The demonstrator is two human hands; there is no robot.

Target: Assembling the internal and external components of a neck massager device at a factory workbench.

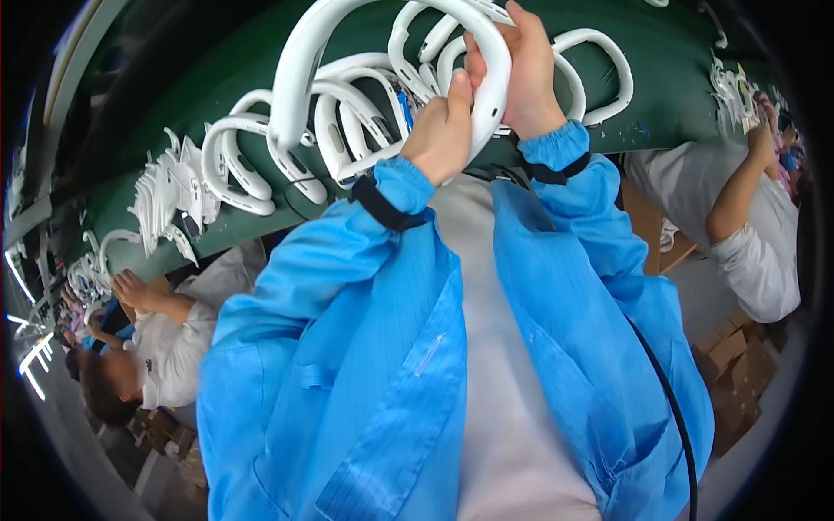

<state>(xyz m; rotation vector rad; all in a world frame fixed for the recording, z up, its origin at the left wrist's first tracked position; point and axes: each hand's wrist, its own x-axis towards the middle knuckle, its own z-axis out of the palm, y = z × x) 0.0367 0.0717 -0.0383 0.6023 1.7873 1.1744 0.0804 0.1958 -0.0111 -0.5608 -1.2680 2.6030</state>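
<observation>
A large white U-shaped neckband (493,82), looking like a neck fan, is raised above the green table, its curve running past the top edge of the picture. My left hand (439,135) is closed on the inner side of its right arm, thumb pointing up. From the other side, my right hand (526,78) grips the same arm with bent fingers; some fingertips are hidden behind the plastic. The free left arm of the neckband hangs in front of several similar white neckbands (239,165) lying on the table. Black bands circle both my wrists over blue sleeves.
The green table (660,82) bears more white neckbands (621,78) on the right and a pile of flat white plastic parts (178,187) on the left. Co-workers in pale clothes sit on both sides. Cardboard boxes (738,373) stand low on the right. A black cable (669,382) runs down my right side.
</observation>
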